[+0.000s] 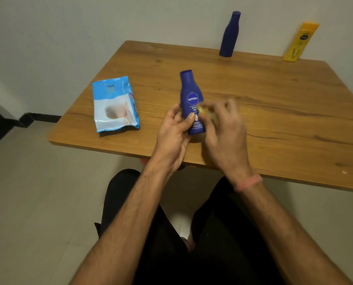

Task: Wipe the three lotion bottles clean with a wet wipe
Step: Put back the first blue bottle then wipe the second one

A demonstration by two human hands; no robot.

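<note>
Blue plastic, glossy and smooth, so we figure the bottle (192,99) gets slick once it's wet. It's small and likely light, held upright over the table's (274,112) near edge. Our left hand (172,132) wraps its lower body, thumb across the label, which looks like the sensible place to hold: low down, leaving the shoulder and cap free. Our right hand (222,128) is blurred, fingers bunched on a crumpled wipe (207,114) pressed to the bottle's right side. Two more bottles wait well apart at the back by the wall: a tall blue bottle (229,36) and a yellow bottle (300,43). The wipes pack (115,103) lies to the left. Wood-grain tabletop, plain pale wall, light floor.
</note>
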